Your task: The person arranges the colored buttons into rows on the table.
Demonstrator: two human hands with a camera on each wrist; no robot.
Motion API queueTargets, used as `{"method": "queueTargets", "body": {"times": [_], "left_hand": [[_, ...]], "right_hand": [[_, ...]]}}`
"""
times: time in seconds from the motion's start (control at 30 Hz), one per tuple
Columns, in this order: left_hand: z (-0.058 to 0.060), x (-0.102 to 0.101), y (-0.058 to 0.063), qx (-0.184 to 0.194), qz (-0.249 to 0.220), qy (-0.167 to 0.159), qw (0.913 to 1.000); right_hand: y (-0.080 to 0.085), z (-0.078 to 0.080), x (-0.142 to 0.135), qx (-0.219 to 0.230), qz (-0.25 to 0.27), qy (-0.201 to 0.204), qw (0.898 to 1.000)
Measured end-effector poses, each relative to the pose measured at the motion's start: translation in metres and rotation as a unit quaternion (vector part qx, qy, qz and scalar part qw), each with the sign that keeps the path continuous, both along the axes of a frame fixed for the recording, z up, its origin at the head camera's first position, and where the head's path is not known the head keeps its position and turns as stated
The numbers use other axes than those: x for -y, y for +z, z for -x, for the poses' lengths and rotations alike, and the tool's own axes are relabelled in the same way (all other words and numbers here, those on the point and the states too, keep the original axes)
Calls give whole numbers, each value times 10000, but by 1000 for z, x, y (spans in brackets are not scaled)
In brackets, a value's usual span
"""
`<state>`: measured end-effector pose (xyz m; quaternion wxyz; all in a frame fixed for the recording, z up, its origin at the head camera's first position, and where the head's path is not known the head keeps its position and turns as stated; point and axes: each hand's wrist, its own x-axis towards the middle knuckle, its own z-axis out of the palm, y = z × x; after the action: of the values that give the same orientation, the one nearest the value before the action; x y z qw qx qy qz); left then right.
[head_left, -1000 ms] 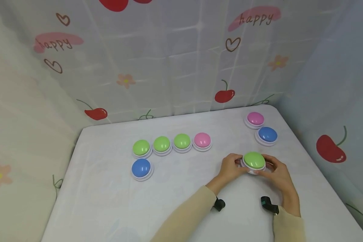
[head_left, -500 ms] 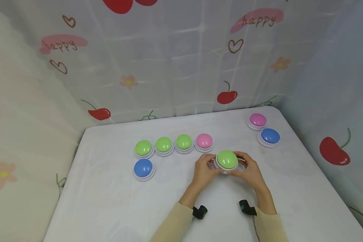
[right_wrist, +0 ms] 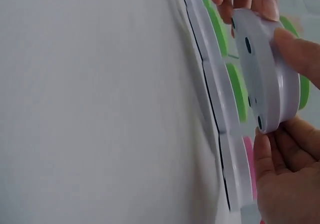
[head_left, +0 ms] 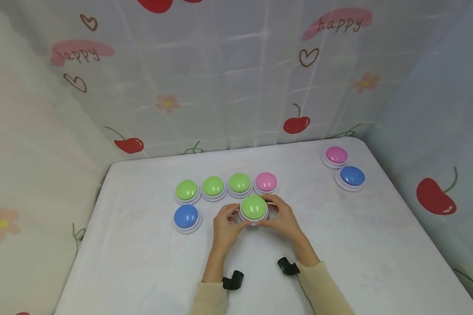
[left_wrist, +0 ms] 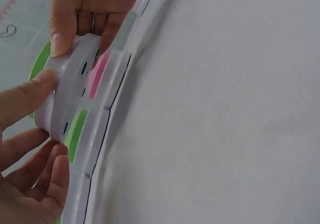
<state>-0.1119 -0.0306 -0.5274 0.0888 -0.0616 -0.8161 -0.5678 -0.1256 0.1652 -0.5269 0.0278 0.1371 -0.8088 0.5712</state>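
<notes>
Both hands hold one round push button with a green dome and white base [head_left: 254, 207], lifted off the table. My left hand [head_left: 225, 227] grips its left rim, and my right hand [head_left: 282, 220] grips the right rim. Dark round spots on its underside show in the right wrist view, where the white base [right_wrist: 265, 74] is tilted. Just behind it stands a row of buttons: a green one [head_left: 186, 190], a second green one [head_left: 213, 187], a third green one [head_left: 239, 183] and a pink one [head_left: 266, 182]. A blue button [head_left: 187, 217] sits in front of the row's left end.
At the back right corner a pink button [head_left: 336, 155] and a blue button [head_left: 352, 176] stand close together. The white table [head_left: 378, 245] meets a printed curtain [head_left: 220, 87] behind and at both sides.
Both hands have carried the green button leftward, from near the right-hand blue button to just in front of the row. The other buttons stay where they were.
</notes>
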Motion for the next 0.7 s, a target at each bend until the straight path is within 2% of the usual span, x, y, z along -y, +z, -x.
{"method": "queueTargets", "body": {"times": [0.17, 0.37, 0.57, 0.7], "left_hand": [[-4, 24, -9, 126, 247, 535, 9982], [-4, 44, -11, -47, 809, 958, 9921], [-5, 49, -12, -204, 1320, 1416, 9809], [-5, 47, -11, -203, 1436, 1676, 9751]], "right_hand": [[-4, 12, 30, 195, -318, 272, 9989], [-8, 26, 60, 261, -562, 505, 9968], [-9, 33, 77, 427, -623, 623, 9952], [-12, 36, 82, 477, -733, 658, 9940]]}}
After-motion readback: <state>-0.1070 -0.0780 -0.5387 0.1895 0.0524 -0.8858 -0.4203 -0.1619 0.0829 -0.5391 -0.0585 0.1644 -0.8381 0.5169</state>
